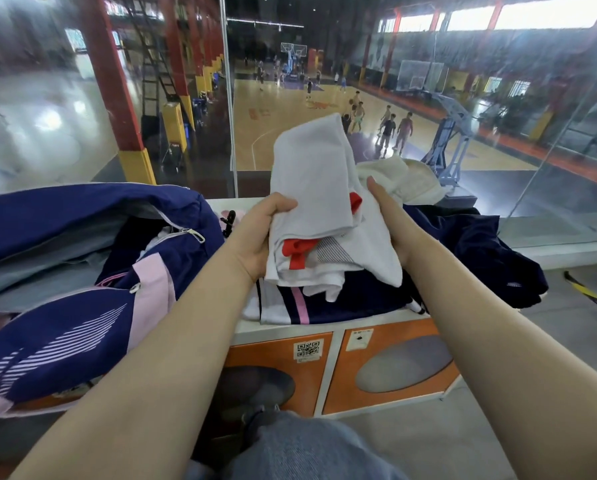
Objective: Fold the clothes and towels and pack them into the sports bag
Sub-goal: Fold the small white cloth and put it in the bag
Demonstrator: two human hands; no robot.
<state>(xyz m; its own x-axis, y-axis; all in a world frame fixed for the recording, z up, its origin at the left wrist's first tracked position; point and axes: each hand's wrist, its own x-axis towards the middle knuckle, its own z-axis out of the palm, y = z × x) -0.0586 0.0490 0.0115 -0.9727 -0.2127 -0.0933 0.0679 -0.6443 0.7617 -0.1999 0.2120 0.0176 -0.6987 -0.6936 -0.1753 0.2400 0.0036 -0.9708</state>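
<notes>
Gripping the crumpled white-and-red cotton shirt (325, 216) by both edges, left hand (259, 233) and right hand (390, 220) looked ready to fold it for the open navy-and-pink sports bag (82, 271).

We cannot see the fingers of the left hand (259, 233); they curl out of sight behind the white garment (319, 206). The right hand (390, 216) shows only its thumb edge, the rest covered by that cloth. The sports bag (82, 258) is cut off by the left edge, and its dark opening hides most of its contents. A cream towel (404, 178) lies partly hidden behind the garment. The sticker (308, 349) on the orange locker is too small to read. The distant players are blurred.
</notes>
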